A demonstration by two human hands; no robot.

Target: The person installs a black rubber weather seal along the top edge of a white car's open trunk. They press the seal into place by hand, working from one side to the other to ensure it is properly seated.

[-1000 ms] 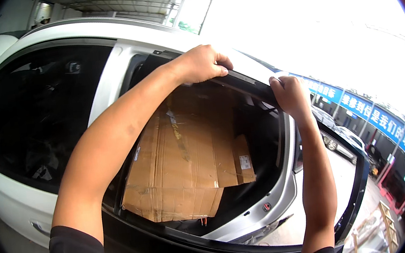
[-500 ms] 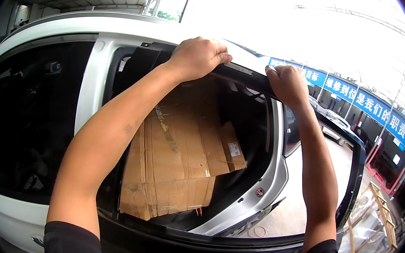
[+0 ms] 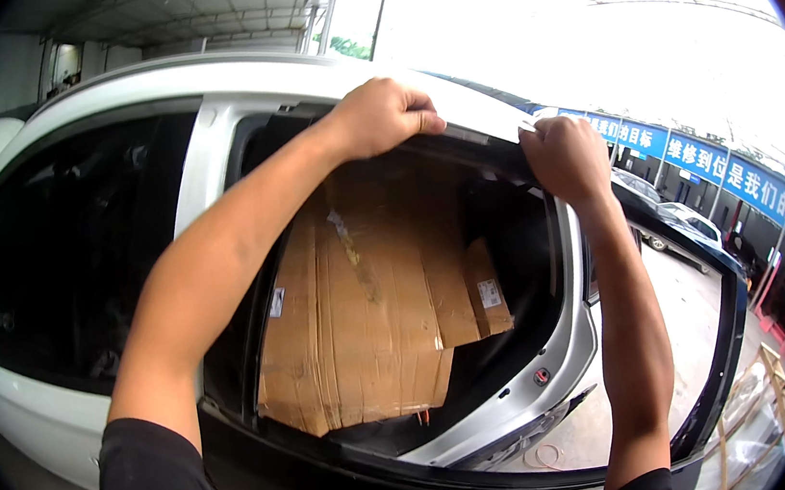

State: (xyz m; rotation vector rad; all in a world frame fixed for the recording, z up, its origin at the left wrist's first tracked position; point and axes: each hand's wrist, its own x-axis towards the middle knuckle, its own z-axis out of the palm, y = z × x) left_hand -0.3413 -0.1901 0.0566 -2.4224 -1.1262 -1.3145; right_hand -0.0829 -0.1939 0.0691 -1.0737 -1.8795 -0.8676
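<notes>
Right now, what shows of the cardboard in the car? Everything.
The brown cardboard sits inside the white car, broad face toward the camera, upper part in shadow. It is creased lengthwise, with a fold low down and an uneven bottom edge. Worn tape runs down its upper half; a pale label shows at the left edge, a second label on the right flap. Neither the left hand nor the right hand touches it. Whether it's a closed box is unclear.
</notes>
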